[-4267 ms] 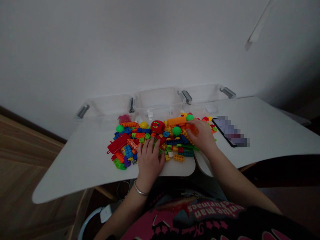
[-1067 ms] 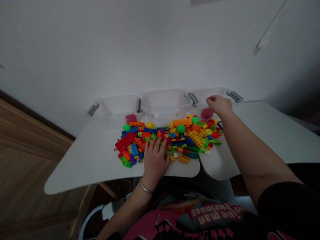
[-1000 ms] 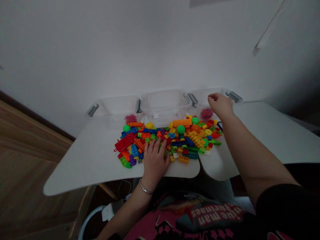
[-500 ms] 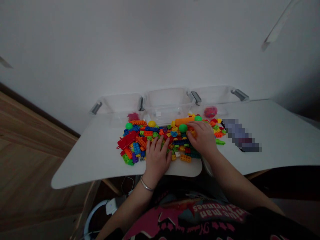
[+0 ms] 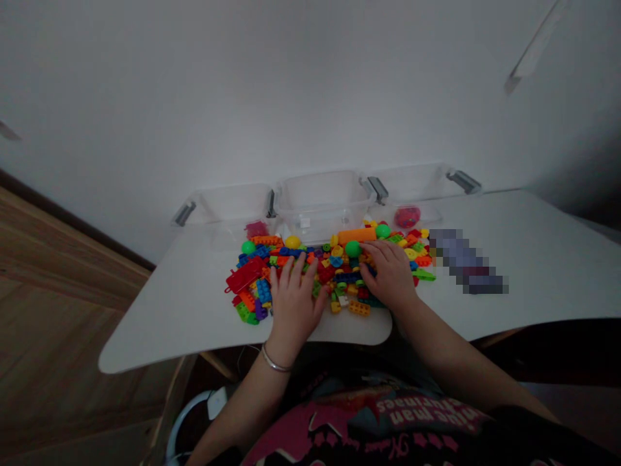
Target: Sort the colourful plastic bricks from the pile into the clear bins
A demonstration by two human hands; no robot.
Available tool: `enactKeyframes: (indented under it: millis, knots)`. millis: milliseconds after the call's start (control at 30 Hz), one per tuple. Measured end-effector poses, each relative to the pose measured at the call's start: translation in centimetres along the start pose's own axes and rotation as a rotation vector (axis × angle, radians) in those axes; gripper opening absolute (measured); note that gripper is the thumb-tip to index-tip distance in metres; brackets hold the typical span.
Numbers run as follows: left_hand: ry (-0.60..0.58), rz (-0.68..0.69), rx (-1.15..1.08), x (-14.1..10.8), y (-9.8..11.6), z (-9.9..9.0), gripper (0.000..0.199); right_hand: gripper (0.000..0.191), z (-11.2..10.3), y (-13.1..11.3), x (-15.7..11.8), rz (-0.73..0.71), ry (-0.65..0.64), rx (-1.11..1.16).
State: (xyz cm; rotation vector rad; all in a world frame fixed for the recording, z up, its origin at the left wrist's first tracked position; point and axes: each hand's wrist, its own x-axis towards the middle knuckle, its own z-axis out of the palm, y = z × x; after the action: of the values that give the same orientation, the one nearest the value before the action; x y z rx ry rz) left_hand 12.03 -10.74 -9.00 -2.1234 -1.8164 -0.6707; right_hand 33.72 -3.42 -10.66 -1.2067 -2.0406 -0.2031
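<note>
A heap of colourful plastic building blocks (image 5: 325, 273) covers the middle of the table near its front edge. My left hand (image 5: 295, 299) rests palm down on the left part of the heap, fingers spread and open, hiding the blocks underneath. On the right side, my right hand (image 5: 391, 275) lies over blocks with its fingertips beside a green ball (image 5: 353, 249); its thumb stands apart from the fingers and nothing shows in its grasp. A red plastic piece (image 5: 245, 276) lies left of my left hand. Behind the right fingers is an orange cylinder (image 5: 357, 235).
Three clear plastic bins stand along the wall, the middle bin (image 5: 323, 206) directly behind the heap. A pink-red bundle (image 5: 407, 217) sits at the right bin. A blurred-out item (image 5: 466, 262) lies on the white table (image 5: 543, 259) at right. A yellow ball (image 5: 293, 242) tops the heap's back.
My left hand has shifted left and slightly forward across the blocks. The right hand has moved slightly lower and left, its fingers now flatter beside the green ball.
</note>
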Motion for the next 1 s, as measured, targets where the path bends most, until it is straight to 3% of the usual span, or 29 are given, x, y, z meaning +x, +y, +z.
enactKeyframes:
  millis: [133, 233, 333, 600, 1000]
  knots:
    - [0.041, -0.19, 0.029, 2.7, -2.9, -1.7, 0.048, 0.038, 0.0, 0.1, -0.2, -0.022, 0.021, 0.012]
    - [-0.051, -0.243, 0.058, 4.2, -4.5, -2.2, 0.045, 0.035, -0.1, 0.2, -0.3, -0.036, 0.046, 0.031]
    - [-0.131, -0.233, 0.077, 5.0, -5.1, -1.8, 0.042, 0.031, -0.2, 0.1, -0.4, -0.037, 0.073, 0.048]
    - [-0.131, -0.187, 0.173, 5.2, -6.0, -0.1, 0.035, 0.027, -0.1, 0.2, -0.4, -0.029, 0.064, 0.089]
    - [-0.139, -0.181, 0.023, 5.5, -6.6, 0.2, 0.028, 0.025, -0.1, 0.3, -0.4, -0.017, 0.072, 0.111]
